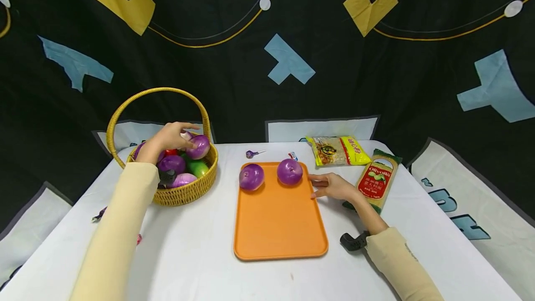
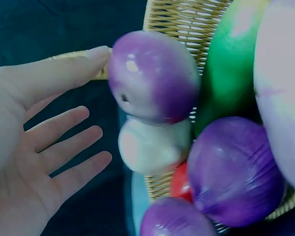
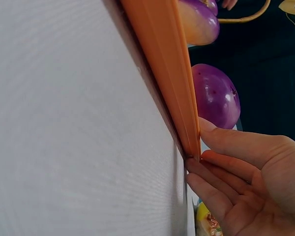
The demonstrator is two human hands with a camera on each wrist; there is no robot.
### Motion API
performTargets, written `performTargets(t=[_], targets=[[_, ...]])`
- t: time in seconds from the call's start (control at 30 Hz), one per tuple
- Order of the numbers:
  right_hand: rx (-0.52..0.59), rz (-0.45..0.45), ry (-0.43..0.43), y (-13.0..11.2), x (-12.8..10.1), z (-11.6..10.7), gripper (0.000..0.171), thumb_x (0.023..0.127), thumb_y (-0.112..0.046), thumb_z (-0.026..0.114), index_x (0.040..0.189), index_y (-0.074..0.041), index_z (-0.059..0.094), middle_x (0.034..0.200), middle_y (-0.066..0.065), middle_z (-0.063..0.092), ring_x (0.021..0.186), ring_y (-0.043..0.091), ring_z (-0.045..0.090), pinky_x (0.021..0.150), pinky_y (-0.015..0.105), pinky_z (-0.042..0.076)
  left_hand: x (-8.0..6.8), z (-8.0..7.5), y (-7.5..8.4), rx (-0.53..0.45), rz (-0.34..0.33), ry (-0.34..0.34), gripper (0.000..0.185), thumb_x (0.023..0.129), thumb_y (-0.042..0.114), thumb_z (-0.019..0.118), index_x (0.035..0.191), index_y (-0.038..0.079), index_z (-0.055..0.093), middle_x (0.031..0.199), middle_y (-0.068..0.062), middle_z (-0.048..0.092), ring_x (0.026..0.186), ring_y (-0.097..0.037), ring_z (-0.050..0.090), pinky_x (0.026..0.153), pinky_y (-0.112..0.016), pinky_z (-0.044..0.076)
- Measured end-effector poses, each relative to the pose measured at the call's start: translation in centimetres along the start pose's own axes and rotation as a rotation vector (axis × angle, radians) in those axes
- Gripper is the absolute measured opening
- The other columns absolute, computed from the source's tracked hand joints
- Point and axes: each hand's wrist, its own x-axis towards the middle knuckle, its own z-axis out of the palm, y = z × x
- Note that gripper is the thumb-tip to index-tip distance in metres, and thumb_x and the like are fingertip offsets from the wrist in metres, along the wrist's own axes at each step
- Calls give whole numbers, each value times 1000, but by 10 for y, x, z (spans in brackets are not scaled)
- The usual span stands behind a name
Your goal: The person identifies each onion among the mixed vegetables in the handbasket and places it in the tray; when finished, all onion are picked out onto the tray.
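Observation:
In the head view my left hand (image 1: 169, 136) is over the wicker basket (image 1: 184, 195). Its thumb tip meets a glossy purple onion (image 2: 155, 76) at the basket's edge, and the other fingers reach out fairly straight. Under that onion sits a white bulb (image 2: 155, 145). My right hand (image 1: 334, 186) holds the right rim of the orange tray (image 1: 280, 226), thumb at the top edge and fingers against the outer side and underside, as the right wrist view shows. Two purple onions, one left (image 1: 251, 177) and one right (image 1: 290, 172), lie at the tray's far end.
Inside the basket are more purple onions (image 2: 236, 172), a green vegetable (image 2: 231, 64) and something red (image 2: 181, 183). A yellow food bag (image 1: 338, 151) and a red-and-green pasta pack (image 1: 378, 180) lie right of the tray. A small purple-wrapped lollipop (image 1: 251, 154) is behind it.

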Motion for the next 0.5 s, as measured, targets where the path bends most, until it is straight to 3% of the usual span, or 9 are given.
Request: performTargets(t=[0.3, 0.5], targets=[[8, 11, -8, -1, 1, 1, 62, 88, -11, 71, 140, 7, 42, 144, 23, 42, 127, 37, 47, 103, 42, 41, 10, 14, -11, -68, -54, -43, 59, 88, 17, 70, 141, 4, 46, 135, -31, 44, 121, -50, 43, 98, -61, 39], [14, 25, 4, 1, 0, 0, 63, 87, -12, 72, 141, 4, 44, 144, 21, 43, 127, 35, 48, 103, 41, 41, 13, 21, -14, -55, -14, -36, 59, 87, 16, 71, 140, 3, 47, 133, -30, 47, 118, -47, 46, 100, -62, 37]])
